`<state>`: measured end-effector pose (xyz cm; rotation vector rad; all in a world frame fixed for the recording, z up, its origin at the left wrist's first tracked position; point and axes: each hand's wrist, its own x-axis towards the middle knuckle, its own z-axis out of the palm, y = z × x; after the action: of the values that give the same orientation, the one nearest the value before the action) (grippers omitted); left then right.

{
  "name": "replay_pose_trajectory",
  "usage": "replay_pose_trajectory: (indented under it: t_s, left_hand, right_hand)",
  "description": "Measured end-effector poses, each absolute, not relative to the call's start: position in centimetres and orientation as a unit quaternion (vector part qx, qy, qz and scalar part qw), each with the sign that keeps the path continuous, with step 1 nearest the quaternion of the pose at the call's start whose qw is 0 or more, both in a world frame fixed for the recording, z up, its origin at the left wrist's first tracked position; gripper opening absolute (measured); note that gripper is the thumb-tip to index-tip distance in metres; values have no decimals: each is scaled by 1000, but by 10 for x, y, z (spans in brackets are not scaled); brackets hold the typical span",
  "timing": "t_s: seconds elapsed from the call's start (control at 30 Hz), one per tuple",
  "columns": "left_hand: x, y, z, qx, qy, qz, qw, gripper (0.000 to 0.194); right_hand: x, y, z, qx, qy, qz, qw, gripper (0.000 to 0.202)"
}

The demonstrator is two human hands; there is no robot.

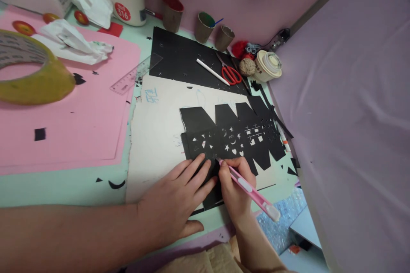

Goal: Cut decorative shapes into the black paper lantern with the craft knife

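Note:
My right hand (237, 187) is closed round a pink craft knife (253, 194), whose tip touches a sheet of black card (221, 134). The card has tapered tabs along its edges and small cut-outs of stars, hearts, moons, triangles and a window grid. Flat on the card's near left part lies my left hand (179, 196), fingers stretched out beside the knife tip. White board (153, 136) with faint pencil or pen marks is under the card. The exact spot beneath the blade is too small to make out.
Red-handled scissors (231, 76), a white pen (212, 71) and a clear ruler (136, 74) lie beyond the card. Cups (173, 19) and a twine ball (247, 67) line the wall. Yellow tape (60, 81) rests on pink paper (77, 136) at left. Black scraps (117, 184) are scattered about.

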<state>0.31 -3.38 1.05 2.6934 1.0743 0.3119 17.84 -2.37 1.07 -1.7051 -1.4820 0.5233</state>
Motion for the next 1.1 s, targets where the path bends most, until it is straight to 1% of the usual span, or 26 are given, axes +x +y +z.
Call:
replay_pose_trajectory:
  t_s: [0.43, 0.7, 1.1]
  left_hand:
    - [0, -30, 7, 927, 340, 127, 99, 82]
    - [3, -33, 11, 917, 367, 106, 114, 81]
    - [2, -31, 10, 926, 346, 112, 101, 82]
  right_hand:
    - [176, -23, 11, -675, -602, 190, 381, 13]
    - [178, -23, 9, -657, -609, 211, 391, 15]
    - [179, -23, 8, -654, -608, 206, 400, 13]
